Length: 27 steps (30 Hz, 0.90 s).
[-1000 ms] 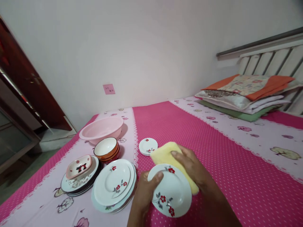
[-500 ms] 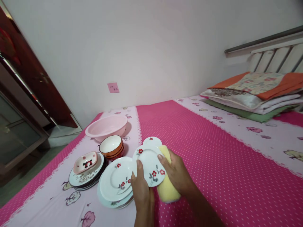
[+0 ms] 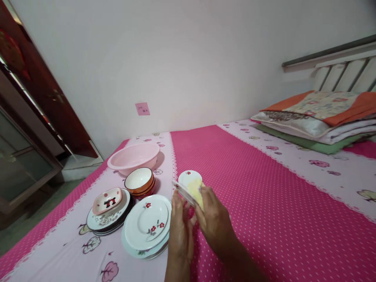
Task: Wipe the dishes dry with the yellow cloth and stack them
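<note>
Near the lower centre of the frame, a white ceramic plate [image 3: 184, 193] was tipped up almost edge-on above the bed. The right hand [image 3: 214, 219], just right of it, had its fingers closed around a soft yellow cloth [image 3: 195, 188] pressed against the plate's right face. The left hand [image 3: 179, 227] stood upright at the plate's lower left, its fingertips at the rim; how firmly they gripped could not be told. Just behind the plate, at the centre, lay a small round white dish with red flowers [image 3: 185, 177]. At lower left sat a stack of white flowered plates [image 3: 138, 231], a dark-edged plate stack [image 3: 91, 222] bearing a pink-rimmed rectangular bowl [image 3: 100, 203], and nested orange-brown bowls with white insides [image 3: 138, 180]. Behind these, left of centre, stood an oval pink plastic basin [image 3: 133, 157]. A magenta dotted bedspread [image 3: 249, 176] lay beneath everything.
</note>
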Motion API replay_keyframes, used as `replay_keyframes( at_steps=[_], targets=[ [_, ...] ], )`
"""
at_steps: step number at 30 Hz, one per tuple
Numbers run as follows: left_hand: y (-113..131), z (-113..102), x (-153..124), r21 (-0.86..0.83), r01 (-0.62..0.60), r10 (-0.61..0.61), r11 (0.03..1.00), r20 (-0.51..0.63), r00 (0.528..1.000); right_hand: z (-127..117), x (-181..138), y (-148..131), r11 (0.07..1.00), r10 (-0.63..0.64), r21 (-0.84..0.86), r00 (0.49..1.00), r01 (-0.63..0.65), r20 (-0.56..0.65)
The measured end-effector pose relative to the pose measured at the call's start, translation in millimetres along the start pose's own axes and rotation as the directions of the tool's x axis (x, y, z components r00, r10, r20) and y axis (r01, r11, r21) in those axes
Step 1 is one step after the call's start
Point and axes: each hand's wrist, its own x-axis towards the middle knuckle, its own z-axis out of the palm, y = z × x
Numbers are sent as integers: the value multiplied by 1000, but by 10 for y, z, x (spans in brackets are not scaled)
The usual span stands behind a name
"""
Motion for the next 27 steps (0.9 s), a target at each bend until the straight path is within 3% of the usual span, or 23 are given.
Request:
replay_keyframes(
  at_steps=[3,8,11,14,18,22,27],
  targets=[
    [153,18,-18,-193,35,-29,981,31,999,22,-47,-156,985,-164,-32,979,169,117],
    [349,-118,41,-340,5,-37,941,-86,996,-60,-88,-375,992,-125,68,935,109,331],
    [361,-227,55,-363,69,-87,929,-32,996,-166,-80,-454,972,-179,213,904,102,387],
    [273,-325,59,-311,146,-126,939,84,988,-204,-76,-528,939,-306,248,906,237,294],
    [59,-373,65,-254,54,-31,966,95,995,-186,-51,-516,931,-362,100,924,352,122],
    [-89,-305,19,-243,45,-15,969,121,993,-253,42,-328,963,-269,38,963,268,28],
    [-62,-274,-47,-257,66,-7,964,224,975,-334,138,-166,982,47,181,999,-48,10]
  ],
)
